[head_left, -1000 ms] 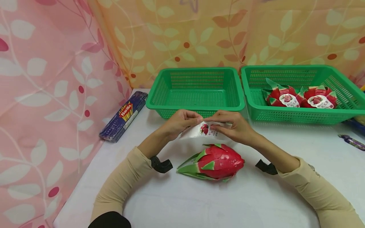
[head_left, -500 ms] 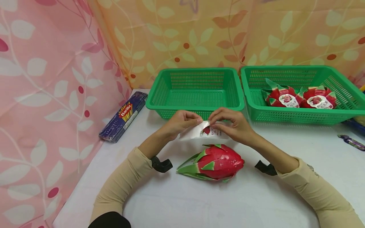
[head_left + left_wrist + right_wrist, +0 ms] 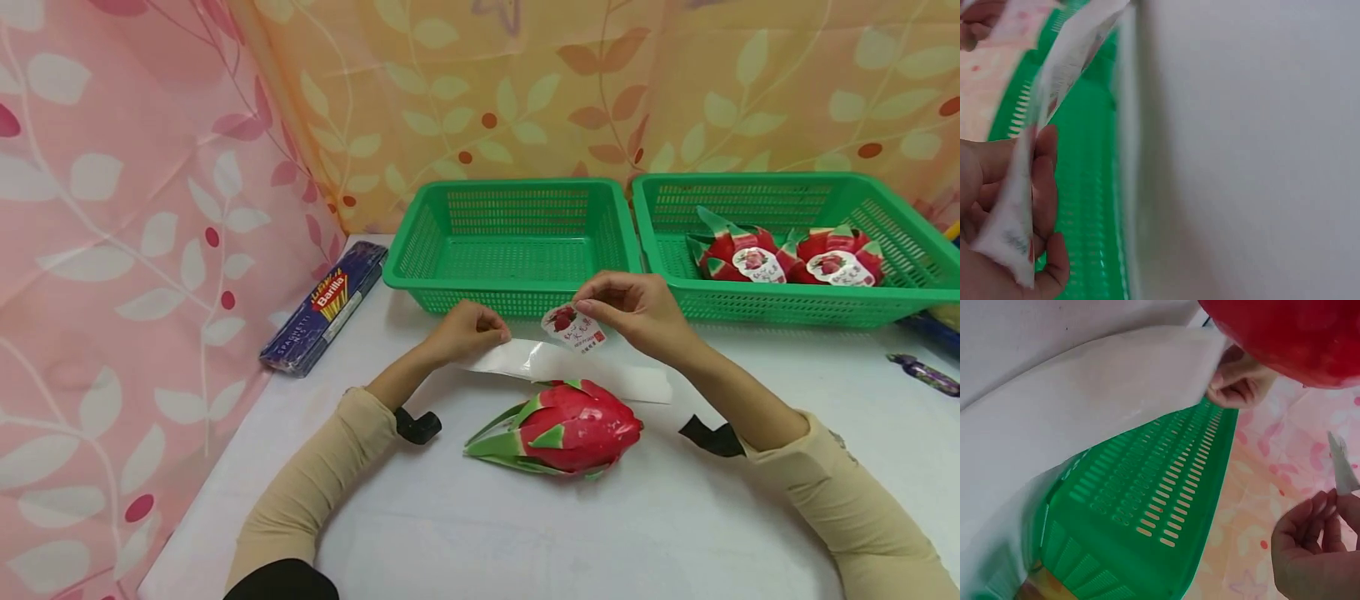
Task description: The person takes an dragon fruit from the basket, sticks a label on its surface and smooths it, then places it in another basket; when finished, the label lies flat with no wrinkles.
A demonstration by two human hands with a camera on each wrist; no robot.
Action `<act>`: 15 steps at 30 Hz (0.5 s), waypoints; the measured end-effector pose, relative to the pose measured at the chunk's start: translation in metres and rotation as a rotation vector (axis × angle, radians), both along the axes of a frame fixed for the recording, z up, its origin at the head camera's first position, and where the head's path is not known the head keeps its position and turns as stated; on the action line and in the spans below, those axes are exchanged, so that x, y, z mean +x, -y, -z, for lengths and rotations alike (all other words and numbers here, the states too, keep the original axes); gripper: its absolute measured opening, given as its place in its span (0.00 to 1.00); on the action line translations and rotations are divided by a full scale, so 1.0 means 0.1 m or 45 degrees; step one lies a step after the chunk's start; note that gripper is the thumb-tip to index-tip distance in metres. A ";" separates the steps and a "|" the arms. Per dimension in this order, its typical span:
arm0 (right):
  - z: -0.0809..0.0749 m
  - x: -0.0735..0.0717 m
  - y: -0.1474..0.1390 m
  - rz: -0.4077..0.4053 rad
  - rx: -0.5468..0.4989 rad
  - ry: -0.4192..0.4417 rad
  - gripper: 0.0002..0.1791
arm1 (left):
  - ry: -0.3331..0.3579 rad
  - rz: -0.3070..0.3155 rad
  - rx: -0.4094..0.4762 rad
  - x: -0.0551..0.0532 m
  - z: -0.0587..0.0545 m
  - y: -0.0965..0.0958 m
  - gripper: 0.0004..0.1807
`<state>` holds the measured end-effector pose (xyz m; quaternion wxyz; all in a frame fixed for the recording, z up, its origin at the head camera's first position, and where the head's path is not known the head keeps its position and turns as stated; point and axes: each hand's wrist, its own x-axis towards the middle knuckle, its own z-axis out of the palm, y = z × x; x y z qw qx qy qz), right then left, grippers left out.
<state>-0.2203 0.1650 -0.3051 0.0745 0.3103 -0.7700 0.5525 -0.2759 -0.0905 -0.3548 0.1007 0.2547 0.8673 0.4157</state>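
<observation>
- Right hand point(image 3: 643, 312): fingertips pinched on a small printed sticker point(image 3: 573, 326), held lifted above the table, just in front of the near rim of the left basket.
- Left hand point(image 3: 465, 332): fingers curled, gripping one end of a white backing strip point(image 3: 570, 368) (glossy, lying flat along the table).
- Dragon fruit point(image 3: 570, 425): red with green scales, on its side on the white table point(image 3: 525, 533), just in front of the strip, between the two forearms.
- Left green basket point(image 3: 517, 190): beyond the hands.
- Right green basket point(image 3: 885, 200): holds two labelled dragon fruits point(image 3: 787, 254).
- Spaghetti packet point(image 3: 324, 304): blue, by the pink curtain.
</observation>
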 end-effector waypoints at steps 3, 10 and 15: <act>-0.02 0.00 -0.02 0.023 0.092 0.125 0.07 | -0.141 -0.003 -0.100 0.01 0.02 0.01 0.08; -0.08 -0.02 -0.04 0.062 0.259 0.189 0.09 | -0.390 -0.023 0.040 0.28 -0.40 -0.17 0.11; -0.14 -0.02 -0.04 0.022 0.283 0.167 0.09 | -0.396 0.037 0.148 0.49 -0.71 -0.36 0.08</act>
